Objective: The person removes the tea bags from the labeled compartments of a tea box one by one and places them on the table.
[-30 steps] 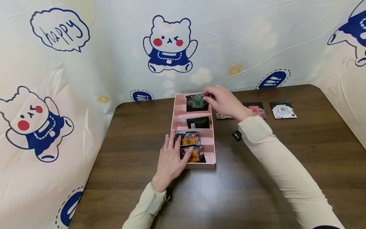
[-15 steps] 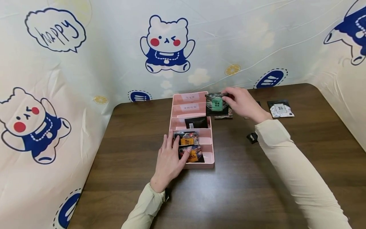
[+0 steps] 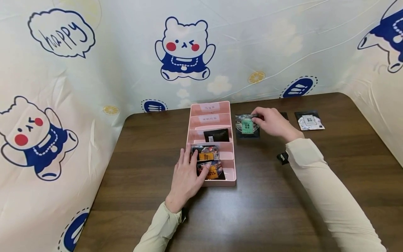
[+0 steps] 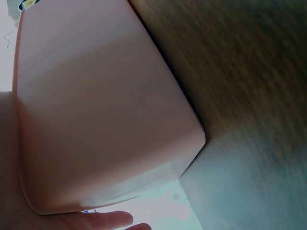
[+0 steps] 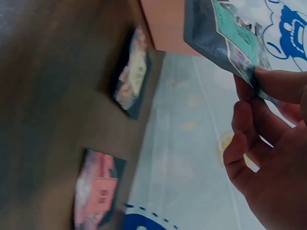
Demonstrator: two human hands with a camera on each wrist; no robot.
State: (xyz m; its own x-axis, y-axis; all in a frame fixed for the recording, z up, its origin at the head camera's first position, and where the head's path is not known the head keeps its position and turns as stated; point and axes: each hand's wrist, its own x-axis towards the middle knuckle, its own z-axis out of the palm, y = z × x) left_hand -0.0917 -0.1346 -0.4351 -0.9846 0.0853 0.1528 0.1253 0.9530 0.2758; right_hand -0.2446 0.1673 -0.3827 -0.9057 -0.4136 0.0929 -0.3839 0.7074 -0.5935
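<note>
My right hand pinches a dark sachet with a green label by its upper right corner, thumb against fingers. In the right wrist view this sachet hangs tilted from the fingertips. In the head view it overlaps the table just right of a pink compartment box. My left hand rests on the box's front left, fingers spread over the wall and rim. Beside its fingers, two sachets with orange labels, one farther back and one in front, lie in the front compartments. A black sachet lies in the middle one.
On the table, a sachet with a cream label and one with a pink label show in the right wrist view. A white-labelled sachet lies at the back right. A printed cloth hangs behind the table.
The right hand has carried the green-labelled sachet from over the box's back compartments to the right, then slightly nearer the person. The left hand stays on the box.
</note>
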